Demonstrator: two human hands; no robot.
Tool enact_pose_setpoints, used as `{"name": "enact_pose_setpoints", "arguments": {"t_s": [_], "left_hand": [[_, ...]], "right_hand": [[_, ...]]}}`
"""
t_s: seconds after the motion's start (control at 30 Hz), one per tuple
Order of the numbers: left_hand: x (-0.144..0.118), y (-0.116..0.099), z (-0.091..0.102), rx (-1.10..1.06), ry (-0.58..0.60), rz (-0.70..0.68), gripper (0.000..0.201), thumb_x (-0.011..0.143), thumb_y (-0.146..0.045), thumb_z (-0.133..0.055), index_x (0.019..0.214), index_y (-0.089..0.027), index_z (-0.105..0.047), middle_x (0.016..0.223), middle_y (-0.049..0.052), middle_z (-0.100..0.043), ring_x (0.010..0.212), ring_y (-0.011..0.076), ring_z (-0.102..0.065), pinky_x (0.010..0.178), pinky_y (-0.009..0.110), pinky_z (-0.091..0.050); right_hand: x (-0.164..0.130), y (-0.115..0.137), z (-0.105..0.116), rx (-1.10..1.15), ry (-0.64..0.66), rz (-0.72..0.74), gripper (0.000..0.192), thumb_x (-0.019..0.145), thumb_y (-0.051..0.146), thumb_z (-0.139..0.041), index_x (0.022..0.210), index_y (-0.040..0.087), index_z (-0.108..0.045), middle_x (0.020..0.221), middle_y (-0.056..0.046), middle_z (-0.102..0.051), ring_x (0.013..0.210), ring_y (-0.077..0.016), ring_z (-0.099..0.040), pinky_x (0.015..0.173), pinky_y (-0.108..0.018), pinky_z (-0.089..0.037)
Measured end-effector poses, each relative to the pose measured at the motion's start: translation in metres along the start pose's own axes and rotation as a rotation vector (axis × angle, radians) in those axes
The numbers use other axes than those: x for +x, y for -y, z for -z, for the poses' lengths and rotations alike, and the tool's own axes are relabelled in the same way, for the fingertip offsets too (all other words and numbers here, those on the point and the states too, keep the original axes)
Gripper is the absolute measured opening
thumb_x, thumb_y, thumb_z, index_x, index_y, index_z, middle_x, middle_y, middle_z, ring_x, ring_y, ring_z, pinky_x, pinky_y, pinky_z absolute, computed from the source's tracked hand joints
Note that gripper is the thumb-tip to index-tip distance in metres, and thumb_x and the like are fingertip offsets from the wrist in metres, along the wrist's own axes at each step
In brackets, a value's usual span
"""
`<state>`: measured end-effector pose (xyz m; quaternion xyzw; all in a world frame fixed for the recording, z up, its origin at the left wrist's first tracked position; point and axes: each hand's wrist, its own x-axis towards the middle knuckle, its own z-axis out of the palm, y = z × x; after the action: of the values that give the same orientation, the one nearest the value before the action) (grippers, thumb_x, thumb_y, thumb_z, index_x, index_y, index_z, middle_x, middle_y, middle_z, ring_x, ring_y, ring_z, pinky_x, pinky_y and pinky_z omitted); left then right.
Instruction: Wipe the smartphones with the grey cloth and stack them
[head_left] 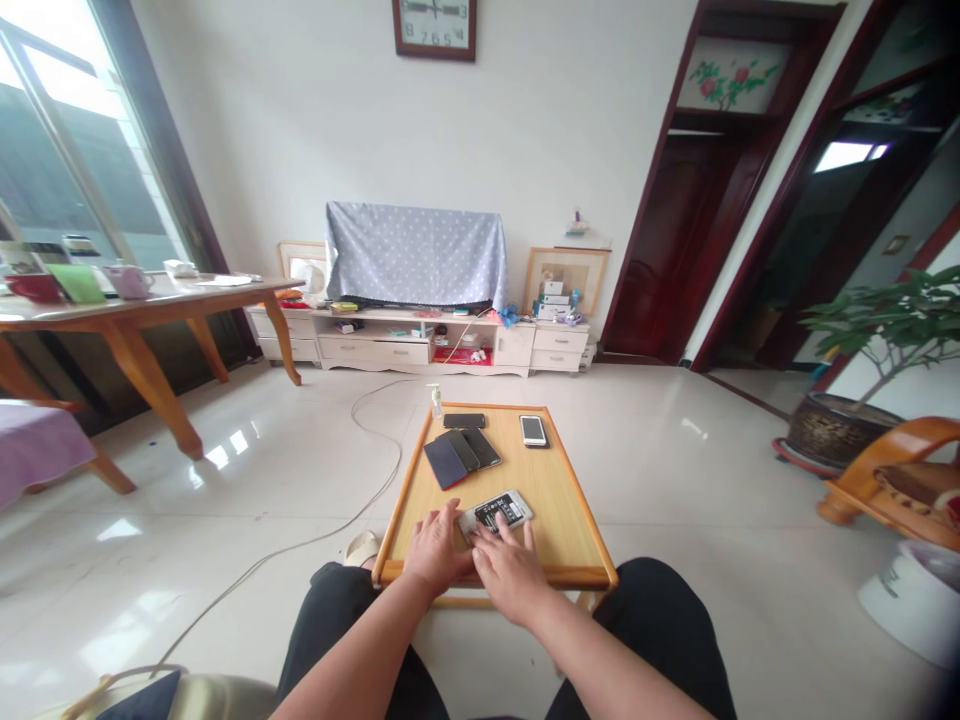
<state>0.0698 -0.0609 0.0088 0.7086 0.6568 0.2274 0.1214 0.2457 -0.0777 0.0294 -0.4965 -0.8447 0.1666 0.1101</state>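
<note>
Your left hand (437,548) flat on the desk (570,520), fingers spread beside the opened phone (496,512), your right hand (510,570) fingertips resting on it, clamping nothing.

beyond the grip, a white phone (533,430) lies on the far right of the small wooden table (570,520), three dark phones (463,455) fan out far left, another dark phone (463,421) lies behind them, beside a small bottle (436,400).
</note>
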Motion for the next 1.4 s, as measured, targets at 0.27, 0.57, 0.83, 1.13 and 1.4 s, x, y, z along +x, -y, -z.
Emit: {"name": "enact_pose_setpoints", "arguments": {"t_s": [0.27, 0.57, 0.83, 1.13, 1.4], "left_hand": [[-0.003, -0.004, 0.005, 0.045, 0.024, 0.018, 0.076, 0.067, -0.035, -0.068, 0.137, -0.026, -0.039, 0.133, 0.006, -0.063, 0.128, 0.0272, -0.047, 0.103, 0.039, -0.031], [-0.001, -0.004, 0.0, 0.045, -0.008, 0.011, 0.071, 0.07, -0.039, -0.067, 0.135, -0.029, -0.04, 0.131, 0.006, -0.063, 0.125, 0.0265, -0.05, 0.101, 0.039, -0.033], [-0.001, -0.006, 0.003, 0.06, 0.014, 0.018, 0.072, 0.069, -0.035, -0.067, 0.135, -0.028, -0.04, 0.133, 0.006, -0.062, 0.127, 0.0263, -0.049, 0.103, 0.039, -0.031], [-0.003, -0.011, 0.012, 0.037, 0.066, 0.045, 0.076, 0.069, -0.035, -0.067, 0.139, -0.027, -0.038, 0.138, 0.007, -0.06, 0.13, 0.027, -0.046, 0.104, 0.04, -0.03], [-0.003, -0.009, 0.011, 0.02, 0.046, 0.037, 0.071, 0.073, -0.041, -0.064, 0.138, -0.027, -0.039, 0.136, 0.006, -0.061, 0.129, 0.0267, -0.048, 0.105, 0.041, -0.031]], "right_hand": [[-0.004, -0.055, 0.026, -0.081, -0.063, -0.374, 0.054, 0.104, 0.042, -0.013, 0.145, 0.036, -0.047, 0.156, 0.005, -0.039, 0.152, -0.0271, -0.007, 0.117, -0.064, 0.0], [-0.013, -0.013, 0.002, -0.011, -0.064, -0.053, 0.052, 0.104, 0.043, -0.015, 0.145, 0.037, -0.047, 0.156, 0.005, -0.04, 0.152, -0.0253, -0.011, 0.118, -0.059, 0.007], [0.01, -0.031, 0.019, -0.087, -0.08, -0.29, 0.055, 0.104, 0.042, -0.014, 0.148, 0.029, -0.045, 0.158, -0.001, -0.037, 0.152, -0.0272, -0.007, 0.117, -0.062, 0.006], [0.021, -0.031, 0.026, -0.062, -0.032, -0.278, 0.055, 0.104, 0.043, -0.012, 0.149, 0.035, -0.042, 0.158, 0.002, -0.037, 0.152, -0.0286, -0.006, 0.115, -0.067, 0.002], [0.026, -0.014, 0.008, -0.046, 0.01, 0.007, 0.052, 0.104, 0.045, -0.016, 0.146, 0.038, -0.045, 0.155, 0.003, -0.041, 0.151, -0.0247, -0.012, 0.117, -0.059, 0.007]]}}
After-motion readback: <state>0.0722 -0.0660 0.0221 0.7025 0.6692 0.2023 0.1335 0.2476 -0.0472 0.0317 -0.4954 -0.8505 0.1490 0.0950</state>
